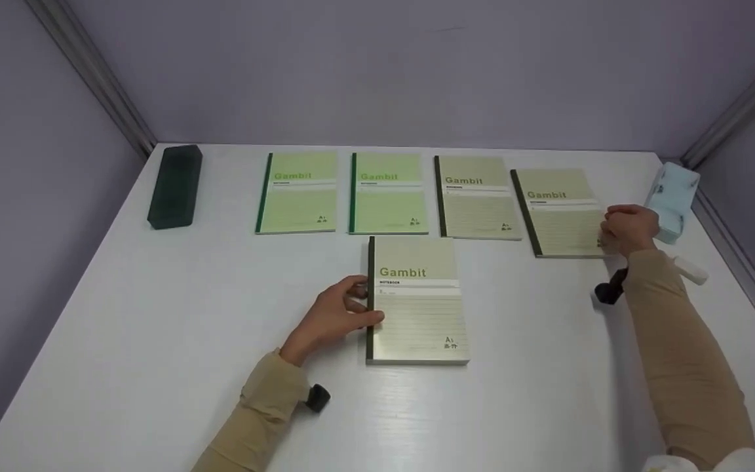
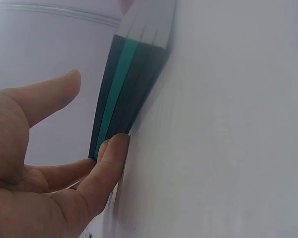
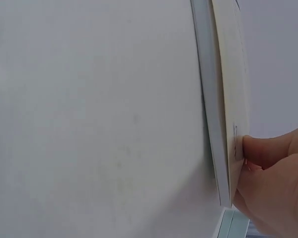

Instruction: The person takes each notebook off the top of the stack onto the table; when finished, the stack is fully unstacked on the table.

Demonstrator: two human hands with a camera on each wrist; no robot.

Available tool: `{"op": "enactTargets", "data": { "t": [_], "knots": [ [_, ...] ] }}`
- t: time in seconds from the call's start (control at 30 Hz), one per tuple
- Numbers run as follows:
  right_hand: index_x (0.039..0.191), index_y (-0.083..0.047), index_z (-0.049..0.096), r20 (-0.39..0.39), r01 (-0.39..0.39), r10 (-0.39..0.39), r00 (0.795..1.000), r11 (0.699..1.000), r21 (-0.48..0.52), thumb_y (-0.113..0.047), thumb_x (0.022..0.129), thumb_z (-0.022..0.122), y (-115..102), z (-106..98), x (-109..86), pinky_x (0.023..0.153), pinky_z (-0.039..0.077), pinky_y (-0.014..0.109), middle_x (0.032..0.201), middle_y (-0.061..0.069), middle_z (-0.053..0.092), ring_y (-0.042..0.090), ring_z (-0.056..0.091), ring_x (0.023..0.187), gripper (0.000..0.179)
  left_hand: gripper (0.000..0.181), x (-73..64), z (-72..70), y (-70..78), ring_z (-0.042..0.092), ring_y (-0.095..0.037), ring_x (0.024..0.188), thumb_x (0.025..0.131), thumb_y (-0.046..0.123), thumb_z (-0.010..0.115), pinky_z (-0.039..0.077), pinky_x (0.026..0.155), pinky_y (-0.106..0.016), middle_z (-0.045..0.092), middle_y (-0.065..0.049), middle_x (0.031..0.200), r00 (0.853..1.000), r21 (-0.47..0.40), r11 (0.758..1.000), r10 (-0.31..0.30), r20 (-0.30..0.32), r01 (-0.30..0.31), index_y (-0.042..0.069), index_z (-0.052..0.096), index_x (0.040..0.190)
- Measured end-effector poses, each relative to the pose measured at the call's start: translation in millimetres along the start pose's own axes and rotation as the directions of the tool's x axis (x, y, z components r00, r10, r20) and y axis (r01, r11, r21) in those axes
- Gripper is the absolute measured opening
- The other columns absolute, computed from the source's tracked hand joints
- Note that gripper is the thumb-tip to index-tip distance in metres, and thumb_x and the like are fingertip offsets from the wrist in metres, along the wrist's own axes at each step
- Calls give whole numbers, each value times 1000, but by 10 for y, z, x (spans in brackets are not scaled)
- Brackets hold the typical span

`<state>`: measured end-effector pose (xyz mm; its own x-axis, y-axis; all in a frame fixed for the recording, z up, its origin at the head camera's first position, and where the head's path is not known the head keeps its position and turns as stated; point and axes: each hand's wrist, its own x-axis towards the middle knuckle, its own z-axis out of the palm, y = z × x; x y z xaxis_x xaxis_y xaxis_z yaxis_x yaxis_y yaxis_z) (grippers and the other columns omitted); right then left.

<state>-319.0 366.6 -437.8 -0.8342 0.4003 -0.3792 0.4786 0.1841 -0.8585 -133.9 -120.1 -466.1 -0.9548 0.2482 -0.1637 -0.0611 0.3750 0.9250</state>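
A stack of several notebooks [image 1: 418, 321] lies at the middle of the table, a beige Gambit cover on top. Its spines [image 2: 120, 89] are dark, with one green among them. My left hand [image 1: 335, 311] is at the stack's left side; its fingertips touch the spine low down, while the thumb stands apart from it in the left wrist view. At the far right, my right hand [image 1: 633, 228] pinches the right edge of a beige notebook [image 1: 561, 226] near its lower corner. In the right wrist view that cover [image 3: 231, 94] gapes slightly from the pages.
Left of that notebook, another beige notebook [image 1: 479, 203] and two green notebooks [image 1: 388, 203] [image 1: 297, 203] form a row. A dark green box [image 1: 176, 187] stands at the back left. A light blue case [image 1: 676, 193] and a white object [image 1: 690, 269] lie by my right hand.
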Motion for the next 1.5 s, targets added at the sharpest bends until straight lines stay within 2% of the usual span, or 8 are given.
{"op": "enactTargets", "data": {
  "t": [0.27, 0.5, 0.7, 0.9, 1.0, 1.13, 1.37, 1.5],
  "knots": [
    [116, -9, 55, -4, 14, -14, 1000, 998, -59, -2, 86, 59, 1, -51, -70, 72, 48, 19, 104, -1, 48, 9, 49, 88, 31, 64, 8, 27, 9, 61, -19, 92, 82, 26, 77, 47, 76, -33, 59, -9, 114, 1000, 0, 1000, -6, 3, 6, 7, 49, 136],
    [113, -10, 56, 59, 171, -167, 984, 983, -66, -17, 94, 57, -43, -87, -180, 96, 43, 30, 107, -2, 48, 5, 50, 91, 21, 60, 30, 44, 5, 61, -18, 91, 84, 23, 75, 50, 73, -30, 58, -9, 113, 1000, -5, 1000, -11, 6, 12, 7, 49, 136],
    [115, -10, 53, 176, 338, -327, 928, 940, -35, -23, 94, 60, -210, 34, -481, 94, 45, 30, 106, -1, 50, 6, 54, 91, 25, 61, 25, 38, -4, 61, -19, 92, 84, 20, 74, 50, 73, -31, 57, -10, 113, 1000, -14, 1000, -1, -9, 1, 6, 48, 137],
    [130, -2, 46, 334, 440, -393, 857, 895, -78, -29, 94, 61, -181, 323, -967, 87, 49, 25, 123, 9, 48, 13, 55, 101, 47, 61, 21, 52, -14, 61, -19, 92, 84, 19, 74, 50, 73, -31, 58, -10, 113, 1000, 6, 1000, -1, -15, 1, 6, 48, 137],
    [135, 3, 41, 431, 445, -375, 821, 893, -70, -26, 94, 62, -70, 532, -1241, 86, 50, 28, 129, 17, 46, 26, 54, 110, 55, 61, 23, 52, -19, 61, -19, 92, 83, 18, 75, 49, 73, -32, 58, -9, 113, 1000, 10, 1000, 0, -20, 0, 6, 48, 137],
    [140, 4, 35, 533, 411, -326, 781, 911, -44, -23, 94, 63, 118, 816, -1528, 83, 52, 31, 129, 22, 46, 39, 52, 113, 61, 62, 11, 51, 0, 61, -20, 93, 82, 16, 75, 48, 75, -33, 59, -9, 112, 1000, 8, 1000, -2, -22, 2, 6, 48, 137],
    [143, -3, 34, 608, 368, -252, 753, 927, -71, -20, 92, 65, 380, 1215, -1744, 83, 53, 36, 135, 22, 44, 33, 59, 105, 62, 66, -8, 43, 25, 60, -21, 95, 81, 14, 75, 48, 72, -33, 58, -9, 115, 999, 30, 999, -26, -24, 27, 7, 46, 139],
    [146, -6, 32, 657, 354, -208, 725, 930, -95, -17, 90, 67, 441, 1327, -1807, 81, 54, 39, 145, 20, 36, 29, 61, 99, 67, 80, 7, 49, 52, 61, -21, 95, 81, 13, 75, 49, 74, -32, 53, -12, 121, 999, 36, 999, -32, -27, 33, 9, 33, 149]
  ]
}}
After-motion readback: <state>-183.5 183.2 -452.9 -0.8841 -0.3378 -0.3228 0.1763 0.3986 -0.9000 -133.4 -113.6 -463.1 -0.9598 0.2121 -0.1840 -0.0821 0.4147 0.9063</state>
